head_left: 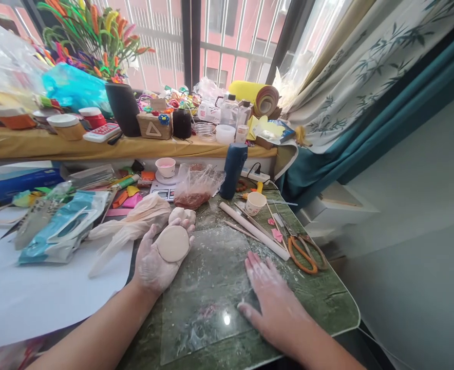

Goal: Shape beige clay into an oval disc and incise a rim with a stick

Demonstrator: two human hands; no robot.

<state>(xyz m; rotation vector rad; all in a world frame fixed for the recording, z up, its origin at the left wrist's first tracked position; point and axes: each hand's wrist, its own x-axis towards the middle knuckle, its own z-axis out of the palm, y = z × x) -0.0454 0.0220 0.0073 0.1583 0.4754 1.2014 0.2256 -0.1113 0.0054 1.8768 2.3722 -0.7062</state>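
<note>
My left hand (152, 270), palm up and dusted with white powder, cradles a flat disc of pale dough (173, 243). Its fingers curl slightly at the disc's far edge. Just beyond them lies a lump of the same pale dough (181, 216), beside a crumpled thin plastic bag (146, 218). My right hand (267, 293), also powdery, lies palm down with fingers stretched out and holds nothing. It rests at the right edge of a clear sheet (207, 288) smeared with white powder. A pale rolling pin (253, 230) lies beyond that hand.
Orange-handled scissors (304, 254) lie at the right, near a paper cup (255, 203) and thin sticks. A dark blue bottle (232, 169) stands behind. Farther left are a bag of brown material (192, 195), a scale (163, 191), a blue wipes pack (65, 226) and white paper (50, 293).
</note>
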